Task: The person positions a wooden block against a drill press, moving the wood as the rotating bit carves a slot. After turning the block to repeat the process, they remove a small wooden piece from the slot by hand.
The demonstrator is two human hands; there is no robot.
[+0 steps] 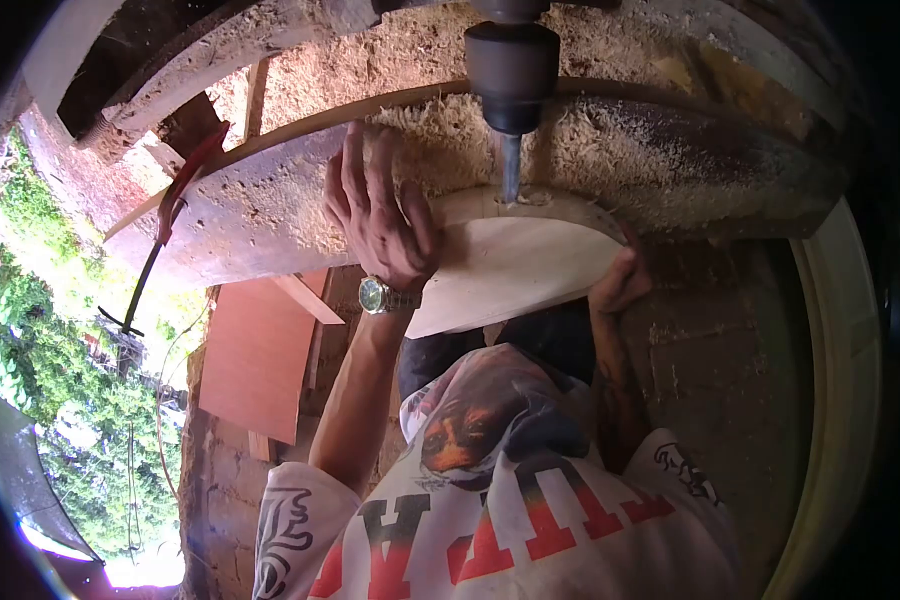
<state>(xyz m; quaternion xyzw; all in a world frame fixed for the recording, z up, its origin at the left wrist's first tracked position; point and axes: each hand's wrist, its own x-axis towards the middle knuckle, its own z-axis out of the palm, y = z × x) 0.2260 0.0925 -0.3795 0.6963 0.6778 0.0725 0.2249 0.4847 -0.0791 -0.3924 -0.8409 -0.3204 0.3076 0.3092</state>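
Left grip [380, 215]: closed on the wooden board by its left end, left of the drill bit, fingers reaching toward the far rim of the table.
Right grip [622, 280]: holding the wooden board at its right end, right of the drill bit and nearer the body; the fingers are partly hidden.
Wooden board [520, 262]: pale, with a curved far edge, between the 2 grips; it lies under and on the near side of the drill bit, tapering toward its right end.
Drill bit [511, 168]: upright, its tip at the curved edge of the wooden board, beside a small oval cut. Whether it is turning, I cannot tell.
Chuck [512, 75]: black, directly above the drill bit.
Table [270, 205]: a curved, dusty surface reaching out to the left and right of the drill bit.
Sawdust [630, 150]: thick on the table, on both sides of the drill bit.
Wristwatch [373, 295]: metal, on the left wrist, left of the drill bit.
Red-handled tool [183, 185]: at the table's left end, well apart from the drill bit.
Reddish panel [255, 360]: below the table, left of the drill bit.
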